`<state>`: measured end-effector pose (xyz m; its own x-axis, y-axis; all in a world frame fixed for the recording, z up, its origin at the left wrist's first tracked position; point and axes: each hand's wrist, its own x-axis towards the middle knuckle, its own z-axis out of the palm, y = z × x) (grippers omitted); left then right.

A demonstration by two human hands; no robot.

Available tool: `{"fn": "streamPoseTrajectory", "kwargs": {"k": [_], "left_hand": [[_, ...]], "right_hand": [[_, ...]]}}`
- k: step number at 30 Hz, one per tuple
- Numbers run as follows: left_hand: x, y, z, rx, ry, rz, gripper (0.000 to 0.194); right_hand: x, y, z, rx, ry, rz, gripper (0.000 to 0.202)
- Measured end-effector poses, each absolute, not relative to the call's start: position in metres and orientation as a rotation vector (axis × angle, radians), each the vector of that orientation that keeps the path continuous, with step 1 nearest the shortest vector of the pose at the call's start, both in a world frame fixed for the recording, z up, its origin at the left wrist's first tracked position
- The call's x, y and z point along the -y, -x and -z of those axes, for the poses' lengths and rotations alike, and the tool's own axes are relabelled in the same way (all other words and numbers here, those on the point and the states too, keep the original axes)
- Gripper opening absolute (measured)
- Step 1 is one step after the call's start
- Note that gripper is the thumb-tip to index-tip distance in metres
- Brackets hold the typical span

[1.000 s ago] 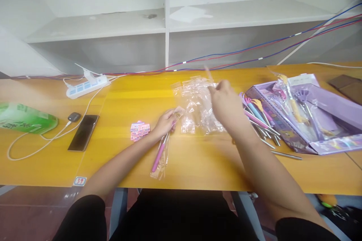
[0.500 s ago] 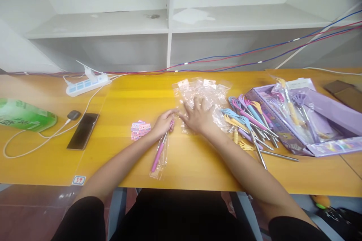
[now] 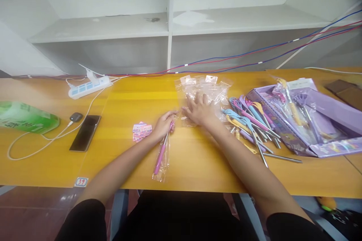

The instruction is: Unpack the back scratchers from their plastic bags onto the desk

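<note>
Closed around the upper end of a pink-handled stick in a clear bag (image 3: pixel 160 160) is my left hand (image 3: pixel 164 125); the handle points down toward the table's front edge. My right hand (image 3: pixel 199 110) lies spread on a pile of clear plastic bags (image 3: pixel 188 89) with white top tabs. Small pink printed cards (image 3: pixel 141 131) lie stacked left of my left hand. To the right of the bags is a heap of metal sticks with coloured hand-shaped ends (image 3: pixel 250 120) in blue, pink, purple and yellow.
A purple open box (image 3: pixel 294 137) with bagged sticks stands at the right. At the left are a phone (image 3: pixel 85 133), a white power strip (image 3: pixel 89 87), a charging cable and a green bottle-like package (image 3: pixel 28 117). White shelves (image 3: pixel 113 28) rise behind the table.
My right hand has shifted slightly up over the clear bags. My left hand still holds the bagged pink stick, and the whole view has moved a little.
</note>
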<state>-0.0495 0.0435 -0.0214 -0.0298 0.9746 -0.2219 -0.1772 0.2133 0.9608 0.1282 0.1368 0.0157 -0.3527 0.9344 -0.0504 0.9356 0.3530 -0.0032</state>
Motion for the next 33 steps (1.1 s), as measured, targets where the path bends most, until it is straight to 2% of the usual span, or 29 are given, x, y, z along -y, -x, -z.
{"fn": "streamPoseTrajectory", "kwargs": {"k": [4, 6, 8, 12, 14, 16, 19, 21, 25, 30, 33], "left_hand": [[-0.044, 0.047, 0.021, -1.16, -0.724, -1.242, 0.024], [-0.045, 0.047, 0.017, -1.14, -0.651, -1.287, 0.023], [-0.045, 0.047, 0.009, -1.116, -0.614, -1.353, 0.019], [-0.043, 0.049, -0.013, -1.063, -0.567, -1.557, 0.008], [-0.043, 0.052, -0.024, -1.09, -0.58, -1.64, 0.008], [-0.045, 0.055, -0.032, -1.129, -0.585, -1.727, 0.008], [-0.049, 0.064, -0.041, -1.132, -0.53, -1.865, 0.009], [-0.052, 0.07, -0.043, -1.094, -0.468, -1.934, 0.007], [-0.051, 0.075, -0.038, -1.027, -0.323, -1.988, 0.009], [-0.05, 0.071, -0.028, -1.016, -0.237, -1.914, 0.003], [-0.061, 0.073, -0.033, -1.047, -0.222, -1.96, 0.005]], "right_hand": [[-0.112, -0.143, -0.05, -2.884, -1.796, -0.155, 0.068], [-0.088, -0.15, -0.064, -3.058, -1.825, -0.076, 0.059], [-0.057, -0.154, -0.066, -3.12, -1.841, 0.29, 0.046], [0.014, -0.145, -0.04, -2.825, -1.531, 1.441, 0.03], [0.042, -0.137, -0.022, -2.8, -1.489, 1.665, 0.026], [0.061, -0.131, -0.009, -3.011, -1.592, 1.522, 0.022], [0.071, -0.129, 0.003, -3.387, -1.61, 0.883, 0.008], [0.07, -0.13, 0.008, -3.479, -1.58, 0.574, 0.004], [0.064, -0.132, 0.015, -3.467, -1.675, 0.435, 0.016], [0.059, -0.134, 0.018, -3.401, -1.798, 0.208, 0.019], [0.059, -0.151, 0.012, -3.281, -1.912, 0.213, 0.024]]}}
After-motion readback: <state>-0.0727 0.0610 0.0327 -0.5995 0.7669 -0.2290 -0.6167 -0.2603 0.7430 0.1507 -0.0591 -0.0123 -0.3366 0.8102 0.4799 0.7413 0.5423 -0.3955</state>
